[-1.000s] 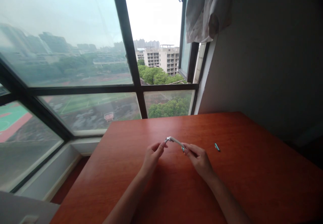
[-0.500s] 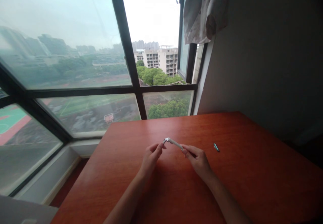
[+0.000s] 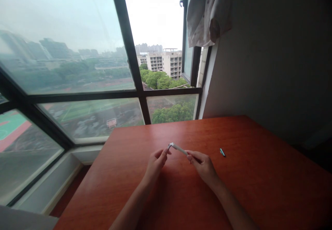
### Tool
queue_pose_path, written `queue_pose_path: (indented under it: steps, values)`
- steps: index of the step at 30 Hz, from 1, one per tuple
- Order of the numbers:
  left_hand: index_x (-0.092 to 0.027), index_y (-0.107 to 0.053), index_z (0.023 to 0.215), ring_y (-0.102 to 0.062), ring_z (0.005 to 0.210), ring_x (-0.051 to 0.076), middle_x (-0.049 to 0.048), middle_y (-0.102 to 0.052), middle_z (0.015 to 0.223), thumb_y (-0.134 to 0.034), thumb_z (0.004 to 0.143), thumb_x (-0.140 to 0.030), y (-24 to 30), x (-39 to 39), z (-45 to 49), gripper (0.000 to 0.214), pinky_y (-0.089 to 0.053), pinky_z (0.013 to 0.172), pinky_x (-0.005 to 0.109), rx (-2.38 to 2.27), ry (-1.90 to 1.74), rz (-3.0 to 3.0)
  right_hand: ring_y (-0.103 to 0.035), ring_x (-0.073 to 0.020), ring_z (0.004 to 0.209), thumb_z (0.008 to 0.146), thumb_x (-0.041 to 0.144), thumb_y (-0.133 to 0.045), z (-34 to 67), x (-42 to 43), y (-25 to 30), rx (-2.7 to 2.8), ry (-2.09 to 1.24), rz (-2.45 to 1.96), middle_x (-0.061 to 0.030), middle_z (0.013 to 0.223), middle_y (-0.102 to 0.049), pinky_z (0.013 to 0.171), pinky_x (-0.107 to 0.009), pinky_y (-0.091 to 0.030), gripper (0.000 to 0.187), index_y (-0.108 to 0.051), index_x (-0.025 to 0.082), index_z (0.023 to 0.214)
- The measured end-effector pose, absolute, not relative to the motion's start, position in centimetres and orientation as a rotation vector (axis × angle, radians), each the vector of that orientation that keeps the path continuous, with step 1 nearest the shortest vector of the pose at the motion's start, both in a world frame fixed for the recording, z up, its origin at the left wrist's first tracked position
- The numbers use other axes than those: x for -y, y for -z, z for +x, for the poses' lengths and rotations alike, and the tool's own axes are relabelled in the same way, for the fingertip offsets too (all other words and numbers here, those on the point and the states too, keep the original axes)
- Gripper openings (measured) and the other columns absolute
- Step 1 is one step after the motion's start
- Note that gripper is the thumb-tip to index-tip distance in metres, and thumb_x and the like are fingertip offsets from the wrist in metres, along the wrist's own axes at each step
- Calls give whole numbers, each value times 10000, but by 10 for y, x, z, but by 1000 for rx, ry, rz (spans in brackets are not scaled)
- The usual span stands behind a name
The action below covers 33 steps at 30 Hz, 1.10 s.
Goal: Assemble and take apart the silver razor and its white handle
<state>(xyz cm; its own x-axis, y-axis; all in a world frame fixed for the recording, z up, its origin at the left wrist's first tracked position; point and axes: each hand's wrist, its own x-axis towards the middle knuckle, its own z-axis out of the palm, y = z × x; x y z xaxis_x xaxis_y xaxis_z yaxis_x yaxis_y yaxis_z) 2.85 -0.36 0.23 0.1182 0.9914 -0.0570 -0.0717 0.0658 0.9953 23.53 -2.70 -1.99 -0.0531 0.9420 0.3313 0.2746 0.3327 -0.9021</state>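
Over the middle of the table, a slim, pale grey-white stick-like thing (image 3: 179,149) is held between both hands. Its upper end has a shiny joint or bend, from which a thin dark curved part runs down to the left. My left hand (image 3: 156,161) pinches that curved part between thumb and fingertips. With thumb and fingers closed, my right hand (image 3: 202,163) grips the straight lower end, hiding it. What kind of thing this is I cannot make out. A small teal-and-black piece, like a pen cap (image 3: 222,152), lies to the right of my right hand.
The reddish-brown wooden table (image 3: 259,181) reaches to the windows. A dark window frame (image 3: 140,92) stands behind it, with one pane open and a pale curtain (image 3: 204,19) hanging at its right. A grey wall (image 3: 269,67) borders the right side.
Both hands keep their grip on the pale stick-like thing and have barely moved. The whole view has shifted slightly.
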Motion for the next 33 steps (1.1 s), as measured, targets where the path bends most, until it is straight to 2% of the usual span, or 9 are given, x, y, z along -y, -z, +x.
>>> queue_pose_path:
  steps: [6,13,26,33]
  values:
    - [-117,-636,732,-262,440,51,-74,-338,509,-648,698,-624,-2,5,31,508,-158,415,183,-1060,-1057,1172,-608,-174,665,877,403,-561,232,29,19,1622,-761,-1109,-63,744,-684,591,-249,-474,328,-747,150,971]
    - [-119,-625,745,-248,424,41,-76,-353,508,-637,722,-606,-1,4,29,488,-145,411,179,-1061,-1052,1138,-633,-200,729,876,413,-570,234,29,19,1492,-796,-1124,-81,812,-697,649,-277,-502,342,-731,149,1023]
    - [-119,-632,733,-251,446,47,-73,-338,514,-640,727,-600,-4,6,28,481,-138,417,182,-1079,-1084,1167,-620,-191,651,865,469,-565,234,26,24,1463,-867,-1154,-62,701,-672,606,-277,-491,420,-732,120,1029]
    - [-120,-639,728,-250,453,46,-68,-344,527,-645,737,-578,-6,9,28,458,-137,423,181,-1049,-1058,1165,-625,-190,669,869,459,-560,235,24,26,1457,-788,-1179,-69,740,-682,618,-275,-496,416,-727,119,1042]
